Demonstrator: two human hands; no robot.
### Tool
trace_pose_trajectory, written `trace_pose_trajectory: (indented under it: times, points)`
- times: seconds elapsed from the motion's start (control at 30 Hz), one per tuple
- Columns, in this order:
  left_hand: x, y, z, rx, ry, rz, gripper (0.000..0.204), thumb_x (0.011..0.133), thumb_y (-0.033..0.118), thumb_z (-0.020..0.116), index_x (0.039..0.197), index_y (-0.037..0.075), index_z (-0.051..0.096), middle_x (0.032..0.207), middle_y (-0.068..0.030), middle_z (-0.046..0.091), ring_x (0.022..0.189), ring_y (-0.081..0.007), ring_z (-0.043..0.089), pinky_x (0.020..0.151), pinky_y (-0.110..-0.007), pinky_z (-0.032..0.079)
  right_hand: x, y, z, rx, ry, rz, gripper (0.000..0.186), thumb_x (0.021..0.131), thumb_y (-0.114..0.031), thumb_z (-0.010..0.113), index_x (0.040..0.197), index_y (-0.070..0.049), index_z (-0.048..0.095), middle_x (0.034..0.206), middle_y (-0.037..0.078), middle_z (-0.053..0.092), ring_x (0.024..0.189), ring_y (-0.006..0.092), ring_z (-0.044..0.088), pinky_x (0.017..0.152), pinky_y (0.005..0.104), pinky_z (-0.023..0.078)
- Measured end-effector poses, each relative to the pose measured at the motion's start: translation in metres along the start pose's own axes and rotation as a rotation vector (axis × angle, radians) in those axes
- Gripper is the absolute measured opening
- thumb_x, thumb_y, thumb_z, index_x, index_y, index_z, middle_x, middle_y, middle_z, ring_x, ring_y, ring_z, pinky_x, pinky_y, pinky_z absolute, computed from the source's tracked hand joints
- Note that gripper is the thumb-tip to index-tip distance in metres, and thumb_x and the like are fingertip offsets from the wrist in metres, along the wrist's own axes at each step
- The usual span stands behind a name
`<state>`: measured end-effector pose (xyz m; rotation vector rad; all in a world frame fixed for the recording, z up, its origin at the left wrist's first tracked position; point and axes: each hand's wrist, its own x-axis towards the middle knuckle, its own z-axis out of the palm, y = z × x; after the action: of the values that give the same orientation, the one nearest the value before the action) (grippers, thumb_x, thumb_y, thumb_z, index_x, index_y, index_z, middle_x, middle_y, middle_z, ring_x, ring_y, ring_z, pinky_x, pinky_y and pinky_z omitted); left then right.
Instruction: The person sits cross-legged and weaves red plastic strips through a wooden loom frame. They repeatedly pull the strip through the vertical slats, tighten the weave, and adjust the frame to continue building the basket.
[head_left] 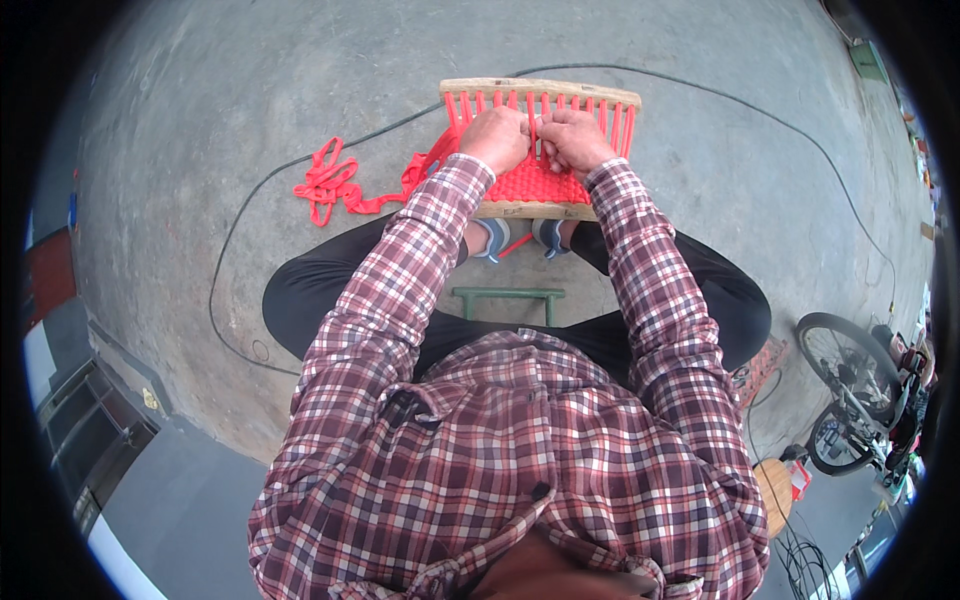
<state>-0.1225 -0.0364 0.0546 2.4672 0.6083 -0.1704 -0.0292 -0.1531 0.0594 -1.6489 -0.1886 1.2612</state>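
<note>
In front of me stands a wooden frame (pixel 540 86) strung with red straps (pixel 617 125) that run from its far bar to its near bar. Close-packed red weaving (pixel 540 186) covers the part nearest me. Over the straps, left of the middle, my left hand (pixel 497 137) is closed, its fingertips at a strap. My right hand (pixel 575 140) faces it, fingers curled together at the neighbouring straps. What either hand pinches is too small to make out. From the frame's left side a loose red strap (pixel 327 180) trails in tangled loops over the floor.
A dark cable (pixel 228 230) curves across the concrete floor around the frame. Between my knees is a green metal bar (pixel 508 293). A bicycle (pixel 850 370) lies to the right, near a round wooden board (pixel 773 497) and coiled black wires (pixel 805 565).
</note>
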Motion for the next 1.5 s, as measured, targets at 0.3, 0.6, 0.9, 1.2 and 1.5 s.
trace_pose_trajectory:
  times: [0.3, 0.6, 0.9, 1.2, 1.5]
  points:
    - [-0.005, -0.002, 0.005, -0.176, 0.124, 0.036, 0.012, 0.075, 0.015, 0.063, 0.082, 0.006, 0.066, 0.079, -0.0150, 0.064, 0.077, -0.0300, 0.062, 0.071, -0.038, 0.049, 0.013, 0.011, -0.002, -0.847, 0.164, -0.474, 0.024, 0.078, -0.014, 0.055, 0.097, -0.001, 0.064, 0.076, 0.018, 0.063, 0.069, 0.0261, 0.064, 0.065, 0.0350, 0.050]
    - [0.000, 0.006, 0.004, -0.450, 0.214, 0.119, 0.021, 0.081, 0.019, 0.061, 0.095, 0.003, 0.064, 0.078, -0.0135, 0.065, 0.071, -0.0217, 0.062, 0.067, -0.033, 0.049, 0.011, -0.001, -0.016, -0.514, 0.328, -0.638, 0.022, 0.079, -0.017, 0.052, 0.088, -0.001, 0.065, 0.079, 0.020, 0.063, 0.074, 0.0334, 0.062, 0.070, 0.0399, 0.049]
    - [0.000, 0.008, -0.004, -0.725, 0.018, -0.087, 0.020, 0.081, 0.016, 0.059, 0.087, -0.001, 0.066, 0.072, -0.0063, 0.065, 0.067, -0.0112, 0.057, 0.062, -0.027, 0.046, 0.023, 0.022, -0.006, -0.515, 0.026, -0.067, 0.024, 0.086, -0.018, 0.053, 0.091, 0.003, 0.062, 0.061, 0.008, 0.059, 0.045, 0.0137, 0.054, 0.038, 0.0272, 0.043]
    - [0.000, 0.002, 0.015, -0.481, 0.152, -0.136, 0.019, 0.077, 0.019, 0.061, 0.084, 0.002, 0.066, 0.081, -0.0128, 0.067, 0.077, -0.0212, 0.065, 0.072, -0.032, 0.051, 0.017, 0.014, -0.003, -0.222, 0.034, 0.061, 0.021, 0.082, -0.015, 0.059, 0.068, 0.001, 0.057, 0.053, 0.004, 0.051, 0.036, 0.0121, 0.046, 0.032, 0.0270, 0.036]
    - [-0.004, 0.000, 0.010, -0.017, -0.011, 0.046, 0.017, 0.074, 0.015, 0.054, 0.080, 0.006, 0.067, 0.083, -0.0154, 0.065, 0.080, -0.0305, 0.062, 0.072, -0.040, 0.049, 0.006, 0.015, 0.002, 0.020, 0.103, 0.056, 0.014, 0.080, -0.009, 0.060, 0.069, -0.002, 0.055, 0.052, 0.001, 0.046, 0.035, 0.0094, 0.040, 0.033, 0.0247, 0.035]
